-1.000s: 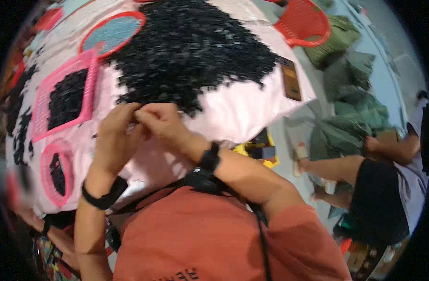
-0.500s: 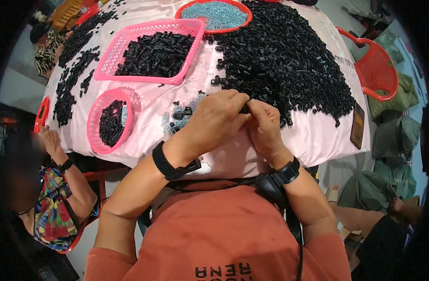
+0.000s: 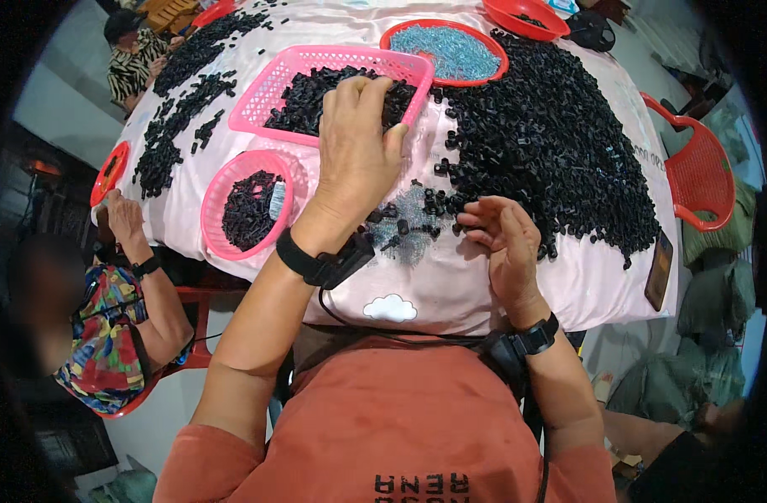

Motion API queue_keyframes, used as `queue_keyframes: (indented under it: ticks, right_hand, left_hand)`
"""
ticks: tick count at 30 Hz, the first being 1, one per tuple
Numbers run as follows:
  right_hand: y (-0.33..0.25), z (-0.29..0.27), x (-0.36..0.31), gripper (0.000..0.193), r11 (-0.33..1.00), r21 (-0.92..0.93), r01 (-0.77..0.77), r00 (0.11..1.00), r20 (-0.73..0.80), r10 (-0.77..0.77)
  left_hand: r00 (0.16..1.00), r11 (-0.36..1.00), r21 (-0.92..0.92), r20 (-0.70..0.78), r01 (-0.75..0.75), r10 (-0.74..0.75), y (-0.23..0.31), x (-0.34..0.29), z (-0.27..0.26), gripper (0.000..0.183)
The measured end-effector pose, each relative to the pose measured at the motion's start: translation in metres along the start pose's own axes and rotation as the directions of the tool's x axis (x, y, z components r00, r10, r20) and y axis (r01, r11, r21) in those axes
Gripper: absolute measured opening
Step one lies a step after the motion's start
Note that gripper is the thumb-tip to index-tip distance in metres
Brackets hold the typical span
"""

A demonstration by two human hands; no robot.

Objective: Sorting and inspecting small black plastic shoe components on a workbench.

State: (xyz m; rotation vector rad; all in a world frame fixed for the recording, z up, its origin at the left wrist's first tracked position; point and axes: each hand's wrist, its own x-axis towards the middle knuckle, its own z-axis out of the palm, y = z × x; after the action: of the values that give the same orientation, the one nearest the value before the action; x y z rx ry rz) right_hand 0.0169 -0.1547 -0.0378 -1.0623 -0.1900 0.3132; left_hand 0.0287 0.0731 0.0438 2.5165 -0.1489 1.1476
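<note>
My left hand [image 3: 358, 142] reaches forward, palm down with fingers stretched out, over the near rim of a pink rectangular basket [image 3: 274, 84] holding small black plastic parts. My right hand [image 3: 505, 239] rests on the pale pink cloth with its fingers curled, fingertips touching a few loose black parts [image 3: 433, 205]. These lie beside a patch of tiny glittery pieces [image 3: 408, 222]. I cannot see whether its fingers pinch anything. Both wrists wear black bands.
A large heap of black parts [image 3: 559, 142] covers the table's right side. A round pink basket [image 3: 220, 197] sits at near left. A red tray of blue-grey pieces [image 3: 446, 50] stands at the back. A dark phone [image 3: 658, 270] and a red chair [image 3: 702, 176] are right. A seated person [image 3: 115, 335] works at left.
My hands, joined in front of me before, have parted. The left hand has stretched out over the rectangular basket, and the right has dropped to the loose parts on the cloth.
</note>
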Motion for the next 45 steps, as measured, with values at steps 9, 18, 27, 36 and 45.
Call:
queue_keyframes:
  ticks: [9, 18, 27, 36, 45]
  right_hand:
    - [0.003, 0.000, 0.001, 0.035, 0.988, -0.125, 0.095, 0.995, 0.021, -0.093]
    - [0.003, 0.000, 0.004, 0.039, 0.942, -0.240, 0.235, 0.972, 0.041, -0.231]
    - [0.001, -0.004, 0.001, 0.036, 0.974, -0.113, 0.196, 0.981, 0.037, -0.193]
    - [0.004, -0.002, 0.003, 0.041, 0.961, -0.162, 0.225, 0.974, 0.020, -0.224]
    - [0.006, -0.004, 0.003, 0.044, 0.955, -0.149, 0.255, 0.967, 0.050, -0.250]
  left_hand:
    - [0.859, 0.955, -0.260, 0.512, 0.145, 0.009, 0.015, -0.051, 0.018, 0.009]
    - [0.813, 0.979, -0.167, 0.583, 0.118, 0.002, 0.024, -0.059, 0.026, 0.017]
    - [0.824, 0.985, -0.159, 0.565, 0.066, 0.036, 0.030, -0.061, 0.035, 0.012]
    - [0.841, 0.953, -0.302, 0.522, 0.029, 0.140, 0.040, -0.067, 0.032, 0.007]
    - [0.869, 0.961, -0.274, 0.472, -0.016, 0.149, 0.046, -0.075, 0.045, 0.012]
